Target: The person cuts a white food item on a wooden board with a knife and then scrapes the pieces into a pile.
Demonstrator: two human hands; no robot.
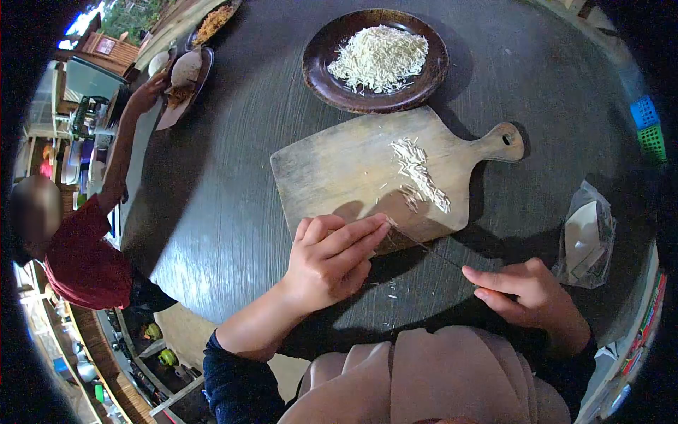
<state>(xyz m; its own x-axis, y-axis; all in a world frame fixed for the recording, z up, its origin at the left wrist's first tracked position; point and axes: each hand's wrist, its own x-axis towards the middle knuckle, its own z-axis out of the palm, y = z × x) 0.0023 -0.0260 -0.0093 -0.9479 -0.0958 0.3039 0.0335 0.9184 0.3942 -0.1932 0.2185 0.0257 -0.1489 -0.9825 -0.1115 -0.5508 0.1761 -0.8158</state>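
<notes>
A wooden cutting board (325, 173) lies before me on the table, its handle pointing right. Pale, matchstick-thin strips (420, 175) form a loose line across its right half. My right hand (521, 291) is closed around the handle of a thin knife (441, 254), whose blade slants up and left over the board's near edge. By the blade's far end, my left hand (330, 256) has its fingers together, the tips down on the board; whatever is under them is too small to make out. Behind the board, a dark brown plate (318, 79) carries a heap of similar strips (381, 58).
A clear plastic bag (586, 237) with something white inside lies at the right on the dark table (219, 233). At the far left, another person (88, 254) in a dark red shirt reaches toward a dish (205, 71) holding food. Blue and green baskets (644, 113) show at the right edge.
</notes>
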